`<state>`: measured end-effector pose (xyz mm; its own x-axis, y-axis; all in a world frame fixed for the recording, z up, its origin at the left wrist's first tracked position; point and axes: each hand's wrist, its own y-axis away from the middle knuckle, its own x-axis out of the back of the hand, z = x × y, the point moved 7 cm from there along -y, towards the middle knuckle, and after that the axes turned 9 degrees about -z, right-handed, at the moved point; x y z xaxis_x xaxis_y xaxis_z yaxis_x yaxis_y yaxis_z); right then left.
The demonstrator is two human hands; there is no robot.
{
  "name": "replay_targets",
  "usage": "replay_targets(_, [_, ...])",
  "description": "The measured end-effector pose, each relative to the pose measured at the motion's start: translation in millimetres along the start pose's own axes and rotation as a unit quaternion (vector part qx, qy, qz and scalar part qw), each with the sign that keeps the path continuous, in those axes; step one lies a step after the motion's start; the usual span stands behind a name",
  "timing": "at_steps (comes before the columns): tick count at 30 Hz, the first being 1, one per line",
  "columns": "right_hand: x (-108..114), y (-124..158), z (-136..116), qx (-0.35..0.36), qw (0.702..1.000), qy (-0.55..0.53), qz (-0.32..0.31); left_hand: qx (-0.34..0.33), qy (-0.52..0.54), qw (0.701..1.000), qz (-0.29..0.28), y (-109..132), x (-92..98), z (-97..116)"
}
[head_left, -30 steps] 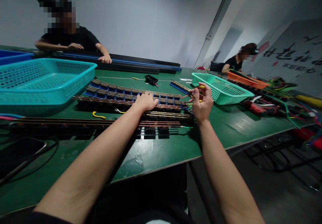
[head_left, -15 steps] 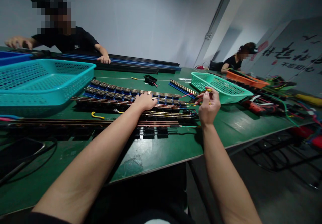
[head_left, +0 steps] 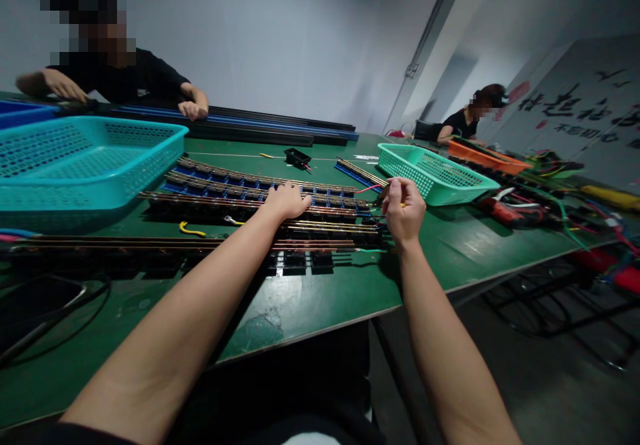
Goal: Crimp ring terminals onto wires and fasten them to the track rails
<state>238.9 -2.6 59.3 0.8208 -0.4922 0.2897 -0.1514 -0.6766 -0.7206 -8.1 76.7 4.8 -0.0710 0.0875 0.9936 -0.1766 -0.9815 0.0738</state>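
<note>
1. Closest in, the green table (head_left: 320, 302) carries a dark flat device (head_left: 30, 312) with a thin cable, over on the left; beyond it runs a long black strip (head_left: 125, 245) topped with coppery rods, a green wire (head_left: 370, 250) at its right end.
2. Here's a yellow hooked piece (head_left: 193, 230), just past that black strip.
3. And the left hand (head_left: 287, 203): palm down across the blue strips (head_left: 235, 182), thumb spread wide of the fingers, which lie over the brassy rods in mid-table.
4. Right hand (head_left: 404, 212) now, at the right ends of those strips! Fingers pinched narrow around a yellow-handled tool (head_left: 403, 205), mostly hidden, a red wire (head_left: 369, 188) reaching toward it.
5. Baskets flank the work: turquoise basket (head_left: 100, 196) left, mint-green basket (head_left: 453, 192) right.
6. Farther out, a small black tray (head_left: 297, 158).
7. At the far edge, a co-worker (head_left: 155, 75) leans over black and blue bars (head_left: 280, 125); a second person (head_left: 459, 123) bends behind an orange basket (head_left: 493, 157).
</note>
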Motion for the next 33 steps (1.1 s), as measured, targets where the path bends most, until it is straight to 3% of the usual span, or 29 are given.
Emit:
replay_targets(4, [-18.9, 5.5, -4.6, 0.036, 0.993, 0.057, -0.102, 0.001, 0.001, 1.000, -0.004, -0.2, -0.4, -0.1])
replay_targets(8, [-39.9, 14.6, -7.6, 0.073, 0.965, 0.133, -0.215, 0.000, -0.002, 1.000, 0.004, -1.3, -1.2, -0.5])
replay_targets(17, [-47.3, 20.3, -14.1, 0.102, 0.935, 0.202, -0.273, -0.007, -0.002, 1.000, 0.010, -2.9, -1.3, -0.3])
replay_targets(22, [-50.9, 23.3, -17.7, 0.127, 0.924, 0.235, -0.275, -0.002, 0.002, 1.000, 0.006, -3.3, -2.6, -1.2])
replay_targets(25, [-47.6, 20.9, -15.5, 0.109, 0.938, 0.211, -0.251, -0.003, 0.001, 1.000, 0.006, -3.1, -2.5, -1.1])
replay_targets(33, [-14.9, 8.8, -8.9, 0.011, 0.995, 0.089, -0.039, -0.007, -0.006, 1.000, 0.007, -0.8, 0.0, 0.4])
